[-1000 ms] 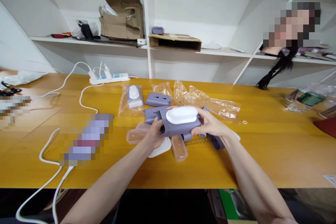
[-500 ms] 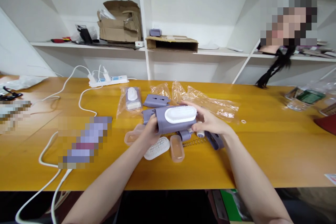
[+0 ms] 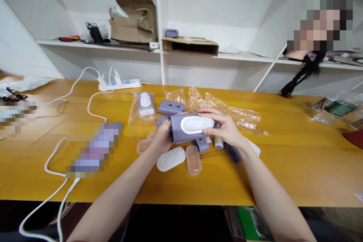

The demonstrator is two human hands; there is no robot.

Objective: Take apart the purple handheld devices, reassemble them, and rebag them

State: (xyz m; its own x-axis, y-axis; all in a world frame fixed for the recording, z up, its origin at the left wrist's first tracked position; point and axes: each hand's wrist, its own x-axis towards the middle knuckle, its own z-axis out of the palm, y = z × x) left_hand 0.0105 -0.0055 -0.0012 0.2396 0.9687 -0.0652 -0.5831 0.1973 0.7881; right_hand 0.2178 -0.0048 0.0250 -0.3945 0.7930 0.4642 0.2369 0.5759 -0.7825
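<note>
A purple plastic casing (image 3: 177,130) with a white oval bristle brush (image 3: 195,125) on its upper face is held above the table between both hands. My left hand (image 3: 163,135) wraps around its left end. At the right end my right hand (image 3: 224,126) grips it, thumb by the brush and fingers behind. Below lie a loose white oval brush (image 3: 171,159), a translucent orange-pink container (image 3: 194,160), a metal spring (image 3: 212,154), and a dark purple shell (image 3: 231,153). Behind them rests a slotted purple panel (image 3: 171,107). My hands partly hide other purple and white parts.
A bagged purple brush unit (image 3: 146,104) and crinkled clear plastic bags (image 3: 218,104) are toward the back. On the left are a pixelated device (image 3: 96,149) with a white cable and a power strip (image 3: 120,84). Plastic cups (image 3: 330,107) stand at right.
My right hand has moved closer over the casing's right end, its thumb now by the white brush. A white part has come into view beside my right wrist. The view has shifted slightly.
</note>
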